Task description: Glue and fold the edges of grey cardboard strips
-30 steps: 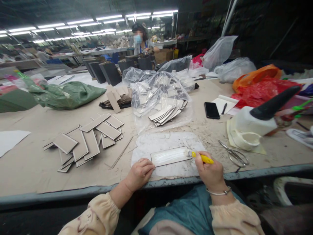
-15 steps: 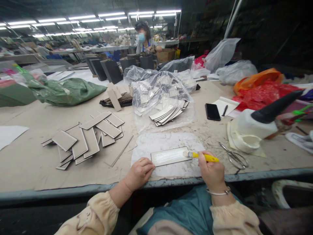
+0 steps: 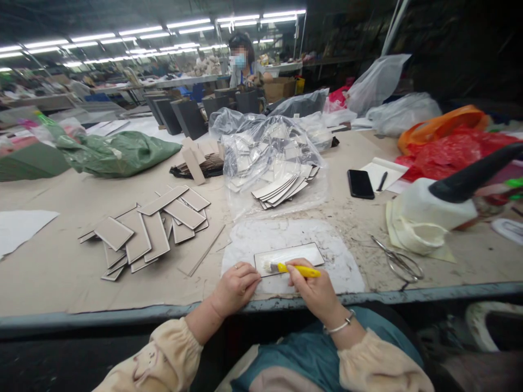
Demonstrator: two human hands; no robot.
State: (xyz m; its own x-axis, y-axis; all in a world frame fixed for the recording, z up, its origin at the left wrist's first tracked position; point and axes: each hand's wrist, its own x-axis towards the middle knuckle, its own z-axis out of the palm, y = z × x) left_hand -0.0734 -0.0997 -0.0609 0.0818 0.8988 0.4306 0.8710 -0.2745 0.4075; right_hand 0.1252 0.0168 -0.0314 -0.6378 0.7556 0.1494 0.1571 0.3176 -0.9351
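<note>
A flat rectangular card piece point(image 3: 292, 254) lies on a white, glue-smeared sheet point(image 3: 286, 234) at the table's near edge. My right hand point(image 3: 316, 288) is closed on a yellow-handled brush point(image 3: 294, 269), whose bristles rest on the left end of the piece. Beside it, my left hand point(image 3: 236, 285) has its fingers curled, fingertips pressing at the piece's left edge. To the left lies a loose heap of similar grey card pieces point(image 3: 151, 231).
A clear plastic bag of more pieces point(image 3: 269, 163) lies behind the sheet. Scissors point(image 3: 398, 261), a white glue jug with a black spout point(image 3: 433, 209), a black phone point(image 3: 360, 183) and coloured bags are to the right. A person works at a far bench point(image 3: 241, 60).
My right hand has drawn the brush from the right end of the piece across to its left end. My left hand has stayed at the left edge.
</note>
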